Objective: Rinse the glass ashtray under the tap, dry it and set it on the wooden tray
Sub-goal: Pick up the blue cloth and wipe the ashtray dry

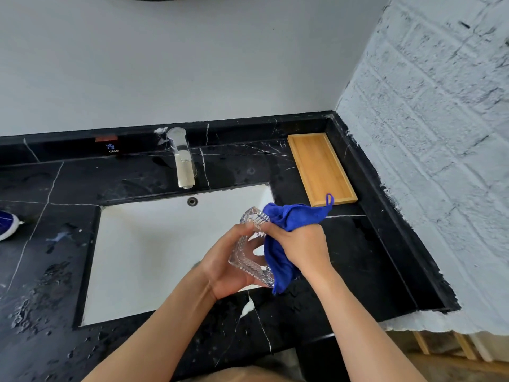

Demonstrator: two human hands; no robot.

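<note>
One glass ashtray [252, 249], held tilted over the right edge of the white sink [154, 252], sits in the curled grip of a person's left hand [228, 266]. The right hand [301, 248] is closed around one blue cloth [286, 219], pressing it against the ashtray's side. One wooden tray [321, 168] lies on the wet black marble counter [358, 257] near the corner, nothing in it. One tap [182, 158] stands behind the basin.

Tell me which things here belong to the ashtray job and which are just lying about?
In the job: glass ashtray in the left hand; blue cloth in the right hand; tap; sink; wooden tray.

Lying about: blue-and-white object at the counter's left edge; COLD label.
</note>
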